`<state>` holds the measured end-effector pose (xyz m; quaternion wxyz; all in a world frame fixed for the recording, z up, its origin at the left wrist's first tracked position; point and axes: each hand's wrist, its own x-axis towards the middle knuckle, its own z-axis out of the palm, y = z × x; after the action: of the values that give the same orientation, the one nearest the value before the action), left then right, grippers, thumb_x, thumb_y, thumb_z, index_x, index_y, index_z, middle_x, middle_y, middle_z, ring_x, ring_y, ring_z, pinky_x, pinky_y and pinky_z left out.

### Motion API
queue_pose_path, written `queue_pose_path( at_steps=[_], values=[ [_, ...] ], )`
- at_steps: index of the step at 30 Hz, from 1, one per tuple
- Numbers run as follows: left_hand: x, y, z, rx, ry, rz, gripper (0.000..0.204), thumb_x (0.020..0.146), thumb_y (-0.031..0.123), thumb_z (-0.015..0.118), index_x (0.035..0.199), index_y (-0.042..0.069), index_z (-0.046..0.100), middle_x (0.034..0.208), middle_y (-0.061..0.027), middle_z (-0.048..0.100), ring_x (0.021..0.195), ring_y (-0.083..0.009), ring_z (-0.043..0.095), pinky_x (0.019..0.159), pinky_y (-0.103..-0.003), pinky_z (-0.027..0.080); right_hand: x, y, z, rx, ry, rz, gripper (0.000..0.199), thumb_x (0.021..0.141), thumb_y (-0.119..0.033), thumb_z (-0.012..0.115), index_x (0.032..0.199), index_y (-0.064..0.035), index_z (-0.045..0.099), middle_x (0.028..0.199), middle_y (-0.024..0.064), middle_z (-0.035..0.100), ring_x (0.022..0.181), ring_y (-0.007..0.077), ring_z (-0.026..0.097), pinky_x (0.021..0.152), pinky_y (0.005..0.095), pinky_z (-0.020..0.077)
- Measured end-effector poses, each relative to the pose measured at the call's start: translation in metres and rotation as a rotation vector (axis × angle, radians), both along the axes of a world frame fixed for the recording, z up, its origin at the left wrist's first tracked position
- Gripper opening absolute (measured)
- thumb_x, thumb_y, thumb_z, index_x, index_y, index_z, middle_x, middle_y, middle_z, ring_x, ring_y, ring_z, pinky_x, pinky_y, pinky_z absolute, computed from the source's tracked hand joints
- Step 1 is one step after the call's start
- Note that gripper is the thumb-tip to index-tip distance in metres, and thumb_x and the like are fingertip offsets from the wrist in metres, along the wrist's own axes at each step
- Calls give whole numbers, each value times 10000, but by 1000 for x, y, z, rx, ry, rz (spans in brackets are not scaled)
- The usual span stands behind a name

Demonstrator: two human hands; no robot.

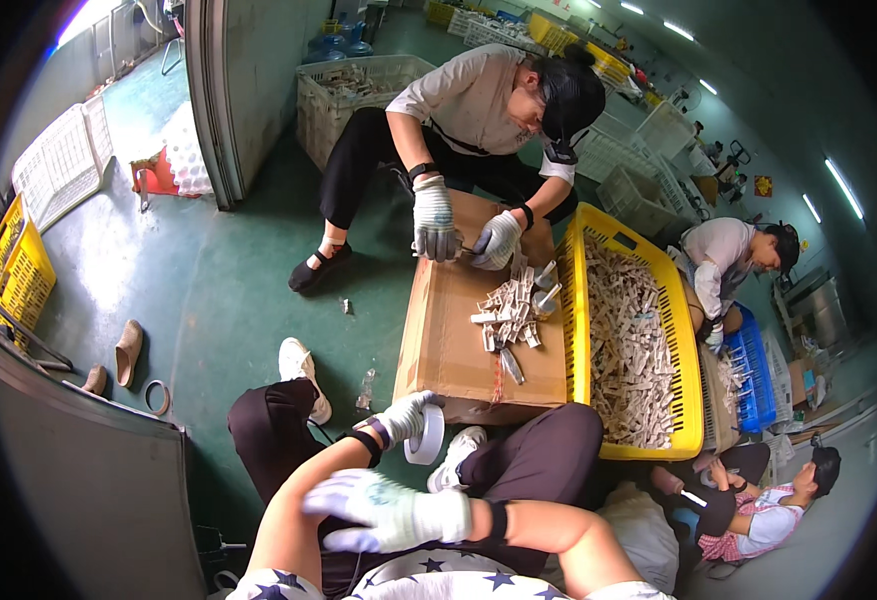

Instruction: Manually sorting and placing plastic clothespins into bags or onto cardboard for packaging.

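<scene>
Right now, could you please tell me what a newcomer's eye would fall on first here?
Most likely the big yellow crate, full of small pale pieces, to the right of the cardboard box. Next, the co-worker bent over the far side of that box; then the wearer's gloved left hand, holding a roll of white tape by the box's near edge.
</scene>
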<state>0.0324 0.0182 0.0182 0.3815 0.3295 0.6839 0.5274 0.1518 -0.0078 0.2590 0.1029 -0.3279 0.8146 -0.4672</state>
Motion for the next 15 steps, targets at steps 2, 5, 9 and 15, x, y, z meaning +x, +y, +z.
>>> queue_pose_path(
  at_steps=[2,5,9,15],
  values=[
    [0,5,0,22,20,-8,435,783,-72,630,1188,88,632,1074,-96,673,1006,-221,611,906,-343,482,12,43,-13,174,-156,-64,627,907,-480,568,1309,-5,493,1255,216,564,1208,378,498,1042,450,367],
    [1,3,-3,47,42,19,397,812,-90,605,1164,89,644,1040,-67,675,967,-189,604,876,-317,484,33,103,18,314,-380,-163,704,891,-438,621,1400,-9,392,1334,234,492,1260,381,461,1068,443,352],
    [3,1,26,-20,23,12,385,834,-122,578,1147,89,650,1011,-29,669,927,-157,590,853,-299,483,67,152,107,200,-350,-356,868,833,-410,707,1444,47,293,1388,243,457,1283,325,471,1089,390,346],
    [-6,-4,-9,56,-111,51,353,830,-104,610,1131,78,638,1009,-29,659,914,-145,590,834,-300,483,106,171,210,-454,-120,410,495,902,-387,625,1282,-101,488,1316,164,533,1190,345,525,1011,548,359]
  ],
)
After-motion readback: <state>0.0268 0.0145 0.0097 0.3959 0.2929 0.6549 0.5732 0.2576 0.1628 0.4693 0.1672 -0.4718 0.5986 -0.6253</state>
